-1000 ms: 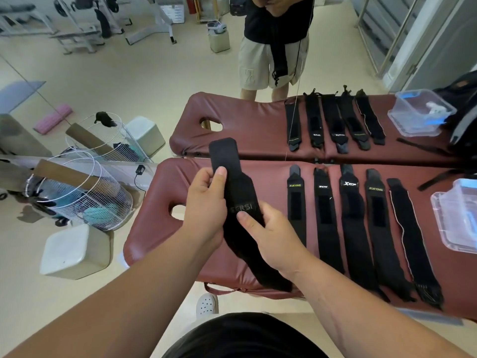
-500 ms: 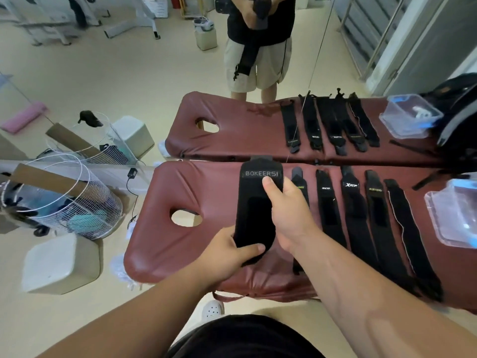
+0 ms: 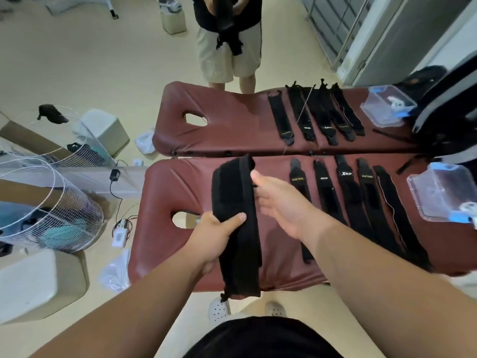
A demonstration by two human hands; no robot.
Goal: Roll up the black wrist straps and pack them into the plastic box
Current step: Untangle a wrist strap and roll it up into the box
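I hold a wide black wrist strap (image 3: 232, 192) upright over the near dark-red bench (image 3: 180, 187). Its top end is folded over and its tail hangs past the bench's front edge. My left hand (image 3: 216, 233) grips the strap at its middle. The thumb of my right hand (image 3: 286, 205) presses on the right edge of the folded top, while its fingers are hidden behind the strap. Several more black straps (image 3: 346, 197) lie flat in a row to the right. A clear plastic box (image 3: 438, 192) with blue clips stands open at the bench's right end.
A second bench (image 3: 232, 125) behind carries several more straps (image 3: 309, 117) and another clear box (image 3: 387, 104). A person (image 3: 227, 47) stands beyond it holding a black strap. Wire fan cages (image 3: 51, 202) and white blocks (image 3: 38, 282) crowd the floor at left.
The strap's labelled top end has been folded down, so the logo no longer shows. My right hand slid to the strap's upper right edge. The camera tilted further down.
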